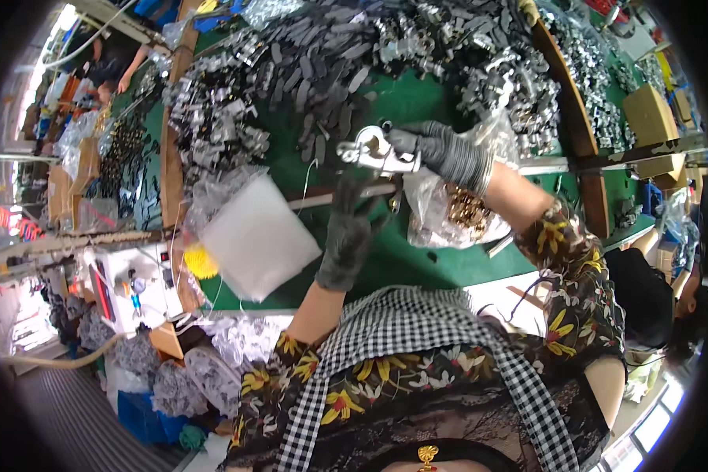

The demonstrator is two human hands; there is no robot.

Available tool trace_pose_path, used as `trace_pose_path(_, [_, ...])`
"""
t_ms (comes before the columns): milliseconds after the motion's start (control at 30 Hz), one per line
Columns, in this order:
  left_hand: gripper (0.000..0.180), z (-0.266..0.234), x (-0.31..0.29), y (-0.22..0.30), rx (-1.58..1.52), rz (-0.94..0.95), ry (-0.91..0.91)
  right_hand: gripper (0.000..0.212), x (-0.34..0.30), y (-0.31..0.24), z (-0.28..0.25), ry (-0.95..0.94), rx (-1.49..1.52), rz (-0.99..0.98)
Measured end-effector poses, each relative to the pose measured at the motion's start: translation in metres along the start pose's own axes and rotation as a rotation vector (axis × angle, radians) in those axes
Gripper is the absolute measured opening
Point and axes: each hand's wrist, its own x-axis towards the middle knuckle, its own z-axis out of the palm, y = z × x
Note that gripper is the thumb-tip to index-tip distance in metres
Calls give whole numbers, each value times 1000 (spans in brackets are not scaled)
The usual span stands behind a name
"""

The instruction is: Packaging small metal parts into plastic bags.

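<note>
My right hand [448,156], in a dark grey knitted glove, grips a shiny silver metal fitting [393,163] with a ring-shaped end, held above the green table [405,271]. Just below and left of the fitting is my left hand [346,248], gloved the same way. Its fingers are apart and point up toward the part; their tips are dark and partly blurred. Near the left thumb a small metal piece [394,203] shows, and I cannot make out what supports it. A clear plastic bag of brass-coloured parts [468,212] lies beneath my right wrist.
Dark flat strips [315,67] are heaped at the far side, between piles of silver metal parts [212,118]. A white foam sheet [263,236] lies left of my left hand. Wooden boards [565,86] border the table section. Another person [641,295] is at the right.
</note>
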Motion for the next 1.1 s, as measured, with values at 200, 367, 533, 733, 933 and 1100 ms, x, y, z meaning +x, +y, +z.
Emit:
trace_pose_path(200, [44, -26, -30, -4, -337, -130, 169, 41, -40, -10, 104, 80, -734, -146])
trace_pose_path(367, [32, -40, -89, -15, -698, -467, 400, 30, -46, 65, 87, 121, -969, 371])
trace_pose_path(533, [40, -77, -114, -24, -566, -464, 470, 38, -38, 80, 91, -43, -1417, 330])
trace_pose_path(733, [41, -68, -105, -16, -545, -426, 484, 34, 13, 109, 98, 19, -1362, 627])
trace_pose_path(933, [37, -74, -104, -19, -563, -460, 463, 34, 32, 119, 93, -77, -1583, 499])
trace_pose_path(1100, [35, -78, -106, -22, -604, -454, 450, 34, 39, 140, 70, -63, -1738, 103])
